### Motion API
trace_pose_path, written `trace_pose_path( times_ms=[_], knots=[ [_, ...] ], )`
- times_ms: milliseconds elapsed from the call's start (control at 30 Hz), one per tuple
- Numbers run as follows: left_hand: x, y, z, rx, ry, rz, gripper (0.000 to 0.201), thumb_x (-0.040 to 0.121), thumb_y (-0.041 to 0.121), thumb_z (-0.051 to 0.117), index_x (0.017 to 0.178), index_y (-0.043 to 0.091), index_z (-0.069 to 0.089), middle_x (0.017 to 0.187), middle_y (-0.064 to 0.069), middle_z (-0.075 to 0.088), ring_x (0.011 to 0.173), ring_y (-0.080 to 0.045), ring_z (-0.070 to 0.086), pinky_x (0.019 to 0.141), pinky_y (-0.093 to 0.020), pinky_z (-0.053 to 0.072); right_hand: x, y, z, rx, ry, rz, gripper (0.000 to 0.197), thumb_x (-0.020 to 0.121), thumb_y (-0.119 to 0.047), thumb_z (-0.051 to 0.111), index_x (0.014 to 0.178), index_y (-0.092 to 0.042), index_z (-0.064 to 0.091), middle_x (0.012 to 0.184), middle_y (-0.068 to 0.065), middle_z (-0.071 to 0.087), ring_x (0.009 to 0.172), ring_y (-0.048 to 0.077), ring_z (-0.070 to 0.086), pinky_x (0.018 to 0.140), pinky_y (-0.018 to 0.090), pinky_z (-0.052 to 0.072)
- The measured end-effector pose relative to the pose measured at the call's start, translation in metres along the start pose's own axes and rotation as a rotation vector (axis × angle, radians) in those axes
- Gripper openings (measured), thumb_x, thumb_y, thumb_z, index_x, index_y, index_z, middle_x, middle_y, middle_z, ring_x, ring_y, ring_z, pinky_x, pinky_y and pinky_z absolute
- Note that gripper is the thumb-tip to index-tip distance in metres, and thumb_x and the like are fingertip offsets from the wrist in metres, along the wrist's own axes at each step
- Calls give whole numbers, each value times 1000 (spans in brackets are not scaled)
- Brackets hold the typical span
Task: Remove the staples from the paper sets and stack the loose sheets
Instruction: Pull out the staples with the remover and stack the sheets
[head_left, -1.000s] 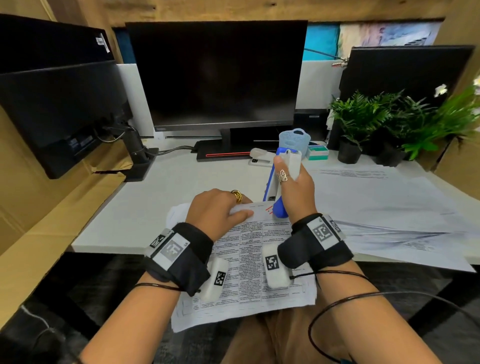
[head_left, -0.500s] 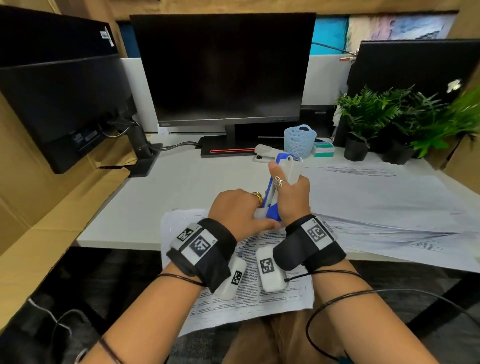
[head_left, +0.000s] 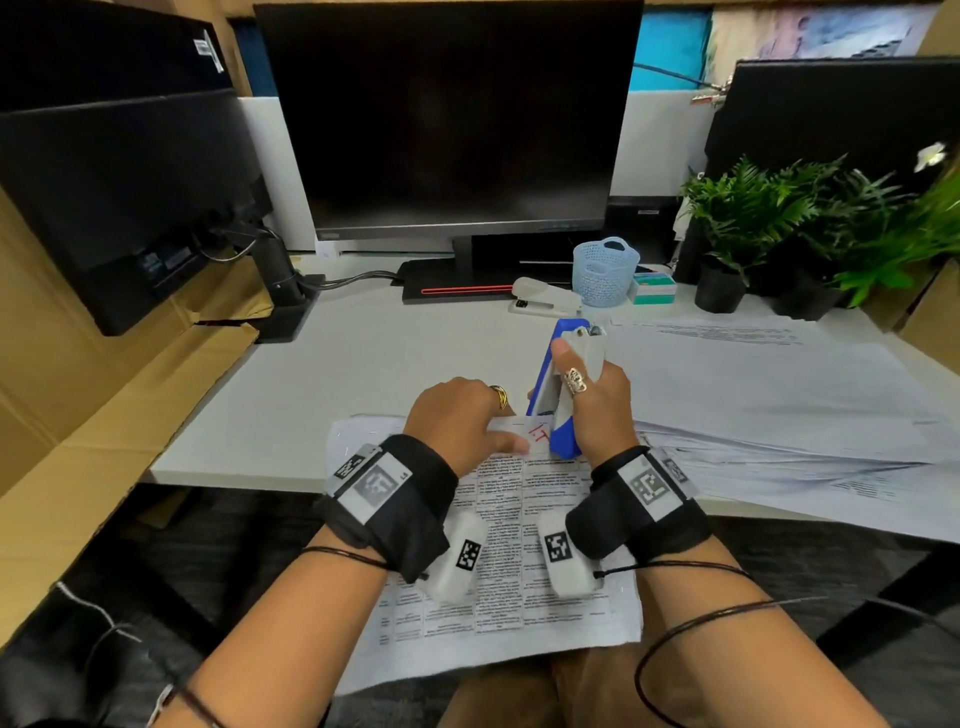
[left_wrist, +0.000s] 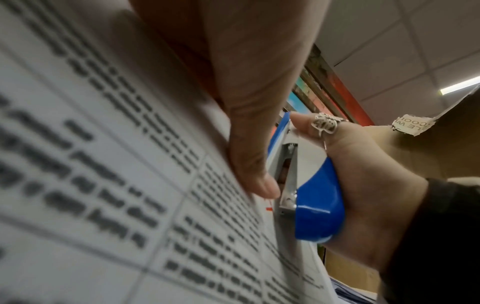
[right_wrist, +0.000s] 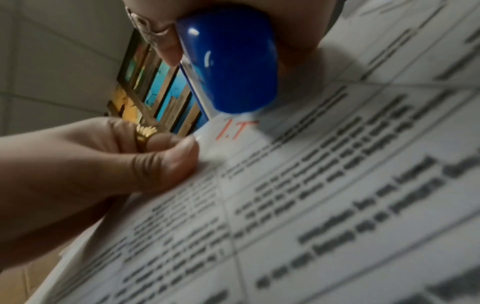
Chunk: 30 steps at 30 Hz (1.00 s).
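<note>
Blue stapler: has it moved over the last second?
Yes. In the head view the blue stapler, held in the right hand, has come away from the grey stapler and toward the front edge of the desk.

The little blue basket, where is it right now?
In the head view the blue basket stands at the back of the desk, right of the middle monitor's stand, between the white stapler and a small teal box.

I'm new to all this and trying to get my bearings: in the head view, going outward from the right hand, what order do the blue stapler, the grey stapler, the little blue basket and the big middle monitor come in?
From the right hand:
1. Blue stapler, gripped in it.
2. Grey stapler, lying on the desk just beyond.
3. Blue basket, slightly farther back, to the right.
4. Middle monitor, at the rear.
</note>
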<state>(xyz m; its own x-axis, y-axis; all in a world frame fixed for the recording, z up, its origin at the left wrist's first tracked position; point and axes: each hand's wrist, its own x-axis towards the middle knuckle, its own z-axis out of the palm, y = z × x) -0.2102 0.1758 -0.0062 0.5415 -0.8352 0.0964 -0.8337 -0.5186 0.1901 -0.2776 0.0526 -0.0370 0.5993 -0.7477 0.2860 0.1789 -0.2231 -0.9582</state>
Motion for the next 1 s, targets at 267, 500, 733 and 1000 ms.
trace_pose_path(
  times_ms=[267, 500, 733, 1000],
  knots=[
    [1, 4, 1, -9, 23, 16, 43, 81, 51, 63, 93, 9, 67, 58, 7, 39, 53, -9, 34, 47, -20, 21, -2, 3, 1, -64, 100, -178, 33, 85, -44, 51, 74, -14, 59, 68, -7, 61, 67, 6, 58, 65, 19, 45],
    [4, 7, 7, 67, -10, 35, 50, 69, 65, 66, 62, 20, 45, 56, 7, 41, 59, -13, 44, 52, -23, 28, -5, 13, 8, 32, 136, -165, 20, 82, -42, 49, 68, -27, 54, 62, -13, 57, 58, -3, 56, 60, 16, 45],
    [6, 5, 22, 101, 23, 116, 46, 74, 56, 63, 57, 19, 43, 48, 4, 40, 46, -10, 40, 52, -23, 32, -9, 26, 9, 89, 126, -96, 24, 81, -42, 50, 67, -23, 53, 59, -7, 55, 55, 3, 54, 58, 23, 44],
    [4, 4, 23, 50, 49, 105, 49, 76, 57, 62, 56, 21, 36, 50, 6, 37, 49, -10, 39, 47, -19, 25, -8, 9, 10, 47, 48, -92, 24, 80, -46, 54, 71, -24, 59, 71, -1, 64, 73, 23, 63, 76, 40, 52]
  ],
)
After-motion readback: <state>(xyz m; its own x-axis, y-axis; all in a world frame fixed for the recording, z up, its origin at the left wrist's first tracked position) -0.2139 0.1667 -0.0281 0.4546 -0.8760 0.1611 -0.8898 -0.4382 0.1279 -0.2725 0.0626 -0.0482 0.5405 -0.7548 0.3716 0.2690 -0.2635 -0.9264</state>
